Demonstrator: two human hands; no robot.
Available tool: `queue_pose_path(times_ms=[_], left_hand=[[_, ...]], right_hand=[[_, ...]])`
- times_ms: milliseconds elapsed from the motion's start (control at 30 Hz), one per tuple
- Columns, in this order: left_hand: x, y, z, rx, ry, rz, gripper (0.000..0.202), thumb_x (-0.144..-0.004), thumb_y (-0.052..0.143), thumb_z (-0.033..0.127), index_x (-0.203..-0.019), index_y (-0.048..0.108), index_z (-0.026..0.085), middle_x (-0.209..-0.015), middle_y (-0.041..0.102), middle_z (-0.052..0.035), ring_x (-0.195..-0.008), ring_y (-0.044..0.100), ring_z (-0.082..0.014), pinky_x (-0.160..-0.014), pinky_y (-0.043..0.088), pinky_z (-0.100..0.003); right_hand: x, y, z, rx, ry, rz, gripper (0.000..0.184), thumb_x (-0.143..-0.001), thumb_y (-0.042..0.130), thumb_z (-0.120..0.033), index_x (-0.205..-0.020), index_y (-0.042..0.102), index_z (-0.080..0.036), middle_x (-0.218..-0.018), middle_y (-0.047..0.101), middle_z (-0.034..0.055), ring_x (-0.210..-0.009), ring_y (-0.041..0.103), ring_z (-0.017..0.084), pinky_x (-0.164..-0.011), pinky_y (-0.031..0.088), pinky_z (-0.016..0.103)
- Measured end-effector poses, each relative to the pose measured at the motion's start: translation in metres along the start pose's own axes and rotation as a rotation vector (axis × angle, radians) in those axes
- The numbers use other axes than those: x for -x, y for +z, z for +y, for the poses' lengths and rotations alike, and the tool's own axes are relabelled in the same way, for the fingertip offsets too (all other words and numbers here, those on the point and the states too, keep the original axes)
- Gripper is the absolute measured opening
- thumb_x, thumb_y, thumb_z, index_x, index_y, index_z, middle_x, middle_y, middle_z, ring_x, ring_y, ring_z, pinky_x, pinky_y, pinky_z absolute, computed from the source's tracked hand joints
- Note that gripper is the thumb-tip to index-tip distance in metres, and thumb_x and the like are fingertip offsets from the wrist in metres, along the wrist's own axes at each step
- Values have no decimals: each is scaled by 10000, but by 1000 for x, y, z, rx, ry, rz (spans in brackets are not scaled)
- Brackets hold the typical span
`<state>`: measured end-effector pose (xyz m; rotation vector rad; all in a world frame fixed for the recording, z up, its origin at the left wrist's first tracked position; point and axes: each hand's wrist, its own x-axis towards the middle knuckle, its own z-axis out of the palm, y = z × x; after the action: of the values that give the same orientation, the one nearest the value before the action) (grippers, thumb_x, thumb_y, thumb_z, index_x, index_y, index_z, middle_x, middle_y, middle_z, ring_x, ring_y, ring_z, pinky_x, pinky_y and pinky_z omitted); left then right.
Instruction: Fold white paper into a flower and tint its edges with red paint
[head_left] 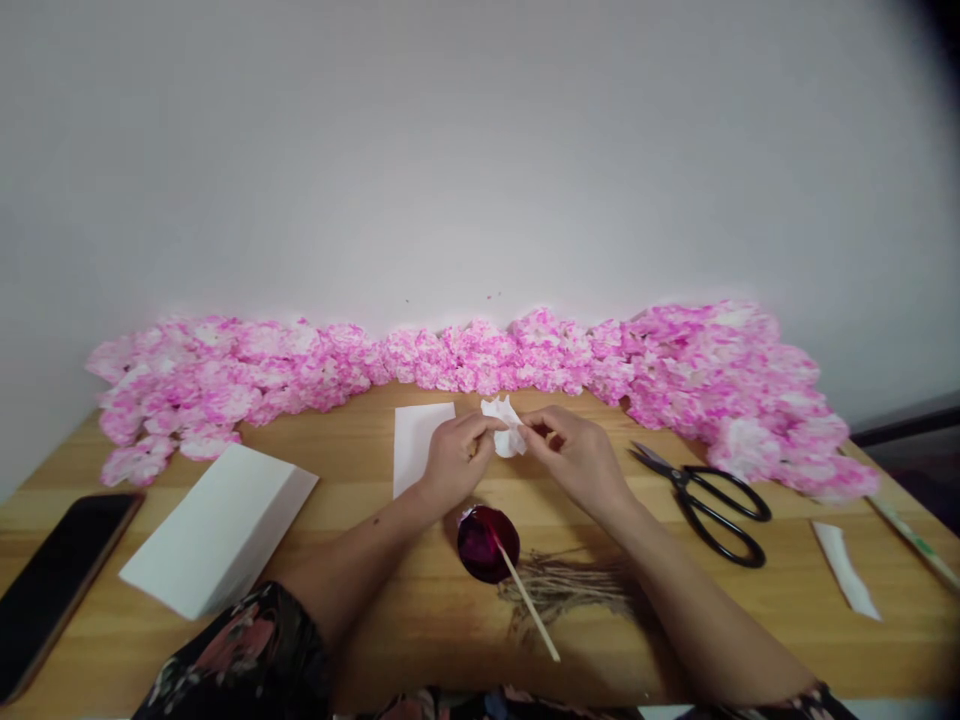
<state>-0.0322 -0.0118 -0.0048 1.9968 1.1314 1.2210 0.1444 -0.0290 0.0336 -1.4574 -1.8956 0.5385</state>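
Observation:
Between my two hands is a small crinkled white paper flower (507,440), held up over the middle of the table. My left hand (459,455) pinches its left side with thumb and forefinger. On the other side, the fingertips of my right hand (574,455) close on its right edge. A flat sheet of white paper (420,445) lies partly behind my left hand. Just below my hands stands a round dish of dark magenta liquid (480,548) with a thin wooden stick (532,610) leaning out of it. A bundle of thin brown twigs (566,590) lies beside the dish, partly hidden by my right forearm.
Pink and white paper flowers (480,355) are heaped along the wall. Black-handled scissors (701,500) and a white paper strip (846,570) lie right, near a thin rod (915,540). A stack of white paper (217,530) and a phone (64,580) are left.

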Motion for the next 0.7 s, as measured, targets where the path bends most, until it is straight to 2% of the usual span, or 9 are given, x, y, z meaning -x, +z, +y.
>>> queue_pose_path(times_ms=[133,267,533,700], left_hand=[[0,2,2,-2,-5,-49,183,-827,545,144,-918,697,192,-841,712,-27,-725,622,-136,-702,470,-245],[-1,3,2,8,-37,-52,93,-821,580,187,-822,673,183,-776,687,-14,-694,602,-131,-684,464,-238],[-1,3,-2,47,-76,-33,99,-844,572,218,-843,666,186,-795,682,-10,-709,592,-128,-701,457,-238],[0,5,-4,49,-97,-22,102,-840,582,237,-833,666,181,-757,673,-4,-685,586,-124,-676,449,-233]], right_hand=[[1,4,1,-32,-5,9,127,-856,585,-277,-801,670,-201,-718,667,-2,-614,585,135,-573,408,251],[3,6,0,-34,-32,-3,184,-884,557,-312,-816,683,-197,-739,684,15,-622,592,144,-581,415,254],[2,9,2,-40,-115,-15,248,-873,503,-207,-989,723,-222,-874,735,38,-728,654,174,-654,467,270],[4,13,3,15,-154,-16,262,-891,488,-208,-1004,723,-230,-876,729,49,-754,660,184,-689,479,285]])
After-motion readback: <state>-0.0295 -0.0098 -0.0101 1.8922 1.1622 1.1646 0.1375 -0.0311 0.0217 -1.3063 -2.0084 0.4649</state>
